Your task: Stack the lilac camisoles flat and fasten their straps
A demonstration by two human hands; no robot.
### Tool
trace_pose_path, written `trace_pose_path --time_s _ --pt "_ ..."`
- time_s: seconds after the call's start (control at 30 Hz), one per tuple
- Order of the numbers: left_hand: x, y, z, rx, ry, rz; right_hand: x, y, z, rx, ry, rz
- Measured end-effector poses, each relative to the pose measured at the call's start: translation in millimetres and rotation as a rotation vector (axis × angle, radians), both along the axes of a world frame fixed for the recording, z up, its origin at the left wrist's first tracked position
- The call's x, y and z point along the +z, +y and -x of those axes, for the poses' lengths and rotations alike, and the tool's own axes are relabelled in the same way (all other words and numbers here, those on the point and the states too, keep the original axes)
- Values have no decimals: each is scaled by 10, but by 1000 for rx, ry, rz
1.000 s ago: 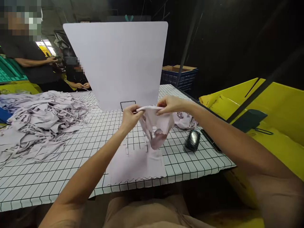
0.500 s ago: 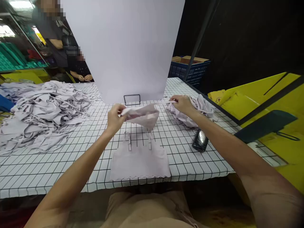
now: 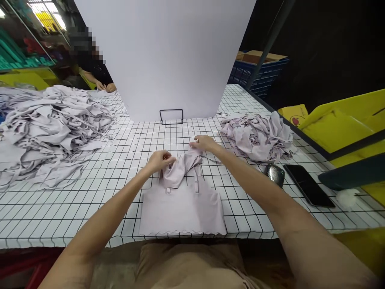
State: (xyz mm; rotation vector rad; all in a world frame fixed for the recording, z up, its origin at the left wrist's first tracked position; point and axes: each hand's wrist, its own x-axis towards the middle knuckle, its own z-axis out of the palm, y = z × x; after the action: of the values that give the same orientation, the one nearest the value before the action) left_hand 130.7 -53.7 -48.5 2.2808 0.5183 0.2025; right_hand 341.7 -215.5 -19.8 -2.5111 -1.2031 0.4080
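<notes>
A pale pinkish-lilac strappy top (image 3: 182, 212) lies flat at the table's front edge, its wavy hem toward me and two straps with sliders at its upper edge. Over its upper part hangs a second strappy top (image 3: 180, 170) of the same colour, crumpled and partly folded. My left hand (image 3: 161, 161) pinches this second top at its left side. At its upper right, the fingers of my right hand (image 3: 206, 143) are closed on the fabric, with a thin strap trailing below them. The exact grip points are partly hidden.
Loose pale garments form a large pile (image 3: 54, 132) at left and a smaller pile (image 3: 257, 136) at right. A white panel (image 3: 168, 60) stands behind a wire frame (image 3: 171, 117). Right of my forearm lie a glossy dark object (image 3: 275, 174) and a phone (image 3: 309, 185). A co-worker's hands (image 3: 106, 87) show far left.
Both hands have come down and nearer each other, lowering the held top onto the flat one. My view has shifted, bringing the phone into sight.
</notes>
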Motion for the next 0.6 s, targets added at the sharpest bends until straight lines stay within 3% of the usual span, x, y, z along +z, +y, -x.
trace_pose_path --time_s 0.13,0.27,0.43,0.5,0.6 --pt "-41 -49 -19 -61 -16 18 -66 212 -37 -11 73 -67" --pt "145 27 9 -83 -38 78 -3 183 -123 26 161 -173" --pt "323 36 37 -87 -145 157 -64 170 -12 67 246 -191" --pt "340 59 76 -105 -96 206 6 133 22 102 295 -266" --pt "394 88 83 -171 -20 230 293 56 68 174 397 -387"
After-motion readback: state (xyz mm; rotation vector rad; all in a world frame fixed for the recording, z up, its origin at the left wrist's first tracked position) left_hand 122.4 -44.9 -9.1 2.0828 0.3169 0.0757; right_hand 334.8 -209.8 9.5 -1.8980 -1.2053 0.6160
